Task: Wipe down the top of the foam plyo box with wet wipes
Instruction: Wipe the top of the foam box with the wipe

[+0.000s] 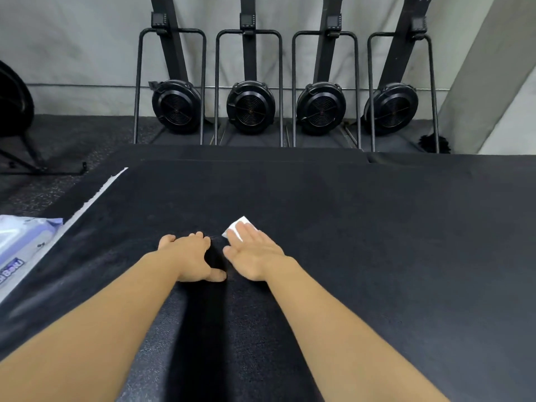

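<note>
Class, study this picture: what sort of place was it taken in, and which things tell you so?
Most likely a gym. Four rowing machines stand stored upright along the wall, a black foam plyo box fills the foreground, and the floor looks like dark speckled rubber matting.

Box top (377, 242) lies open to the right and the far side — broad passage. Wipes pack (20, 245) lies at the left edge; upright rowing machines (249, 108) stand beyond the far edge.

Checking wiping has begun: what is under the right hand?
A white wipe, pressed on the box top by the right hand. Only its far corner shows; the hand covers the rest.
</note>
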A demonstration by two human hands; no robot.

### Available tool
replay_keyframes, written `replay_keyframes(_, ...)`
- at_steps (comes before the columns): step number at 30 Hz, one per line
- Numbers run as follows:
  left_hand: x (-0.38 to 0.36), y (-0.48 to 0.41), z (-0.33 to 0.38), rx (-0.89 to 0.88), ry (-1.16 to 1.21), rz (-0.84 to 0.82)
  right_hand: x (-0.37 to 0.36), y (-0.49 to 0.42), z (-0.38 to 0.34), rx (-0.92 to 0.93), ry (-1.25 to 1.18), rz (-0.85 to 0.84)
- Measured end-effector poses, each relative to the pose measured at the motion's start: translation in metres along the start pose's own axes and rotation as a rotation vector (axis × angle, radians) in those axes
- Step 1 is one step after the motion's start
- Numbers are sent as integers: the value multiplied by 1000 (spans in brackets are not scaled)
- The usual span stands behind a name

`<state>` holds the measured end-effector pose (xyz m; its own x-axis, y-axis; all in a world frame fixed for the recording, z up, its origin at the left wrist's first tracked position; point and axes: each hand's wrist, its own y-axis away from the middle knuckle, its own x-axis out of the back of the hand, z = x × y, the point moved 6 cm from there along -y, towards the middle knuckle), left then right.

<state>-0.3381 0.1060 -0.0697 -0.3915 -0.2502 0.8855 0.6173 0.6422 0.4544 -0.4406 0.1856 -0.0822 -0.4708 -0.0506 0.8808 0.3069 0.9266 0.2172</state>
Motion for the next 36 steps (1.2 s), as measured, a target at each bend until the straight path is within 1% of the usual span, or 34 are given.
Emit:
replay_keyframes(3,-3,-1,-2,-10,47,-15,23,1,42,-65,-25,74)
replay_keyframes(9,-4,-3,-2,-33,51,-17,67,0,138,-323,-29,140)
replay_keyframes(11,-4,-4,-2,-34,57,-19,70,1,152,-405,-63,125)
replay_keyframes(13,-4,-5,-3,-33,62,-23,65,0,148,-456,-79,102)
replay_keyframes(15,-2,-4,-2,-33,56,-29,56,-1,128,-433,-52,100)
replay_keyframes(18,0,-3,0,-32,39,-28,36,4,82,-309,-9,105)
replay_keyframes(22,0,0,0,-21,35,-19,-1,14,19,-172,50,22)
replay_keyframes(25,0,3,1,-30,15,11,-18,20,-6,-91,71,-55)
replay_keyframes(27,-1,3,1,-28,14,13,-13,22,-6,-54,62,-64)
replay_keyframes(30,-3,3,-1,-21,40,-17,11,26,16,-46,1,24)
replay_keyframes(33,-4,1,-1,-27,54,-27,35,30,60,-122,18,103)
replay_keyframes(36,-4,0,-2,-37,63,-30,53,28,108,-253,37,121)
